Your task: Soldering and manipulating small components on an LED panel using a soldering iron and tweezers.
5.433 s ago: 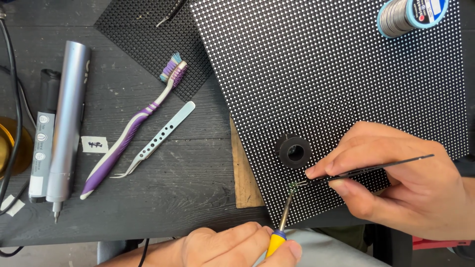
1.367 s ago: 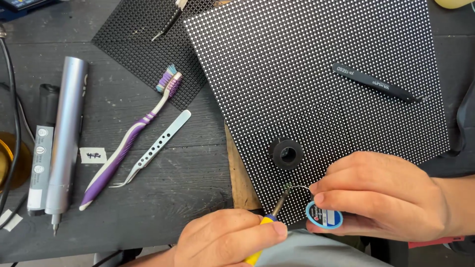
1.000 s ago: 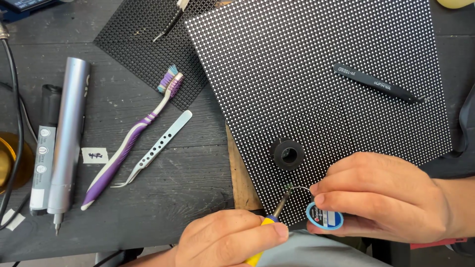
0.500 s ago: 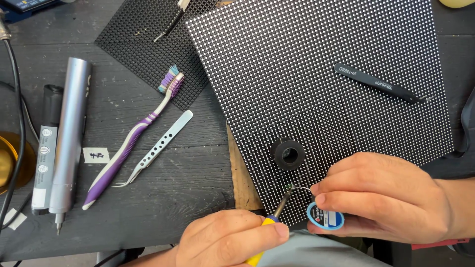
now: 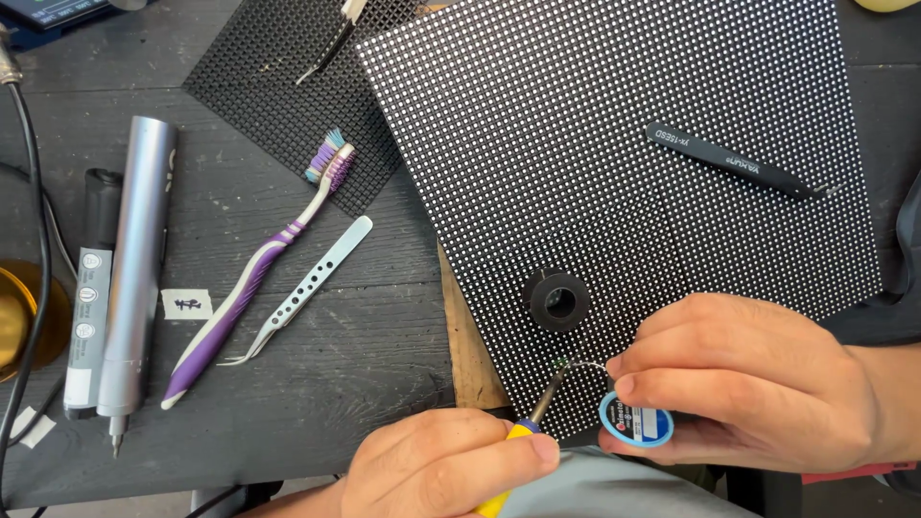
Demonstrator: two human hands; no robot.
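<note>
On a dark wooden tabletop (image 5: pixel 317 384), my left hand (image 5: pixel 441 470) grips the yellow-handled soldering iron (image 5: pixel 523 432), its fingers (image 5: pixel 513 451) wrapped tight around the handle and the tip angled up onto the near edge of a large black dot-matrix panel (image 5: pixel 614 173). My right hand (image 5: pixel 748 384) holds a small blue-rimmed solder spool (image 5: pixel 635 420) against the palm, its fingers (image 5: pixel 662 357) pinched narrow on a thin strand of solder wire (image 5: pixel 583 364) fed leftward to meet the iron's tip at the panel's surface. Just above that meeting point, a short black cylindrical ring (image 5: pixel 556 300) sits on the panel. Farther up and to the right, black tweezers (image 5: pixel 739 173) lie on the panel, well apart from both hands. Left of the panel, silver perforated tweezers (image 5: pixel 302 288) lie beside a purple-and-white toothbrush (image 5: pixel 254 283), whose bristles rest at the edge of a smaller black mesh sheet (image 5: pixel 278 86). At the far left, a silver pen-shaped tool (image 5: pixel 134 278) lies alongside a dark marker (image 5: pixel 88 307), with a small white paper tag (image 5: pixel 187 305) between them and the toothbrush.
</note>
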